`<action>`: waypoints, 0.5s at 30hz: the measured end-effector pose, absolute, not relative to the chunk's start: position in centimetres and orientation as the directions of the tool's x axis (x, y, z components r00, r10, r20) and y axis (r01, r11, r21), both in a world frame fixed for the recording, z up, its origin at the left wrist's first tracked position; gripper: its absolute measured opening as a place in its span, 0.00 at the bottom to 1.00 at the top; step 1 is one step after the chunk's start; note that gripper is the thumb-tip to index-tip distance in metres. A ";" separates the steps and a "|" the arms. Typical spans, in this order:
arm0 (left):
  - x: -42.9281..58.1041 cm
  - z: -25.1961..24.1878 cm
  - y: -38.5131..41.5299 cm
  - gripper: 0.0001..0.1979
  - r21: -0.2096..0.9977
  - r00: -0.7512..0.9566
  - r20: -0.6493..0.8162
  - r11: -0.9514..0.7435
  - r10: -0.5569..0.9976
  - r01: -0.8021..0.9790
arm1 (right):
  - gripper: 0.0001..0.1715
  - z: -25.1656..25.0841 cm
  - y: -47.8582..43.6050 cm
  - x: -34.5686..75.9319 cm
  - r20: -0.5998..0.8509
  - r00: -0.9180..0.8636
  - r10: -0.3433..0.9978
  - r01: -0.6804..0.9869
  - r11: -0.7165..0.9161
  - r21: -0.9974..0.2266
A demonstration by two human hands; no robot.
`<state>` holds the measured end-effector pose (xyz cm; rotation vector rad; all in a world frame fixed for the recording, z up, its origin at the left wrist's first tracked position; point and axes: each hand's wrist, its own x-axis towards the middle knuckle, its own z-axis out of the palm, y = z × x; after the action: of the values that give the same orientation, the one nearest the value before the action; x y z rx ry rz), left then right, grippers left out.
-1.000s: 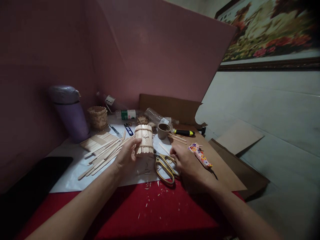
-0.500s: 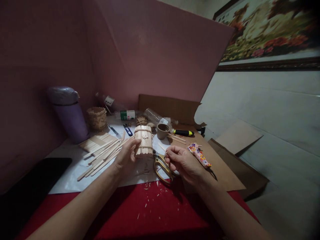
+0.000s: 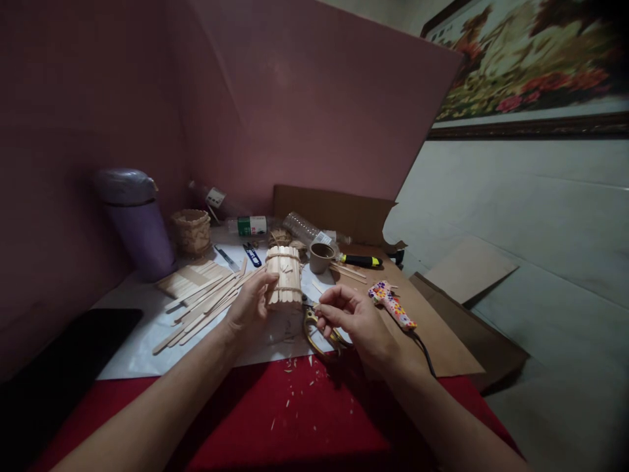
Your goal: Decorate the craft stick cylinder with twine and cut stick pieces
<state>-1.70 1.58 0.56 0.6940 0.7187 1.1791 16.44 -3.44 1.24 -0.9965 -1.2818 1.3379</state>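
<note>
The right hand has moved left, nearer the one stick barrel, fingertips pinching one wood splinter; the left hand clasps the barrel, fingers curled; one pair of scissors lies beneath.

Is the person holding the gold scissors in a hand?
No, the scissors lie on the white paper below the right hand, while the left hand grips the stick-built cup.

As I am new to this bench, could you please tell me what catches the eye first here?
First comes the stick barrel, upright on the white sheet and gripped by the left hand. Just right of it, the right hand pinches what looks like a wood sliver above the gold scissors. A purple flask stands at the far left.
</note>
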 end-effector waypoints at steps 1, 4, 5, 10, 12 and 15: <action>-1.7 0.5 1.6 0.20 0.795 0.219 -0.126 0.230 0.968 -0.561 | 0.12 1.4 -3.6 16.3 0.071 -0.150 0.986 -0.101 0.057 -0.993; -1.7 0.4 1.7 0.21 0.795 0.214 -0.121 0.223 0.969 -0.563 | 0.10 1.7 -3.8 16.0 0.064 -0.107 0.992 -0.072 0.056 -0.996; -1.7 0.4 1.7 0.21 0.794 0.218 -0.123 0.228 0.968 -0.563 | 0.09 1.7 -3.8 16.0 0.060 -0.097 0.994 -0.063 0.054 -0.997; -1.7 0.6 1.6 0.20 0.787 0.234 -0.151 0.260 0.961 -0.559 | 0.08 1.6 -3.7 16.0 0.055 -0.066 0.996 -0.044 0.052 -0.998; -1.6 0.6 1.5 0.20 0.788 0.218 -0.164 0.261 0.962 -0.557 | 0.09 1.6 -3.8 16.0 0.058 -0.063 0.996 -0.035 0.056 -0.998; -1.5 0.7 1.4 0.18 0.797 0.209 -0.162 0.252 0.965 -0.549 | 0.09 1.7 -3.8 16.0 0.069 -0.055 0.996 -0.026 0.067 -0.997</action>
<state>-1.54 1.44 0.66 0.6775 0.7526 1.1725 16.00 -3.80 1.67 -1.1138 -1.2634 1.2109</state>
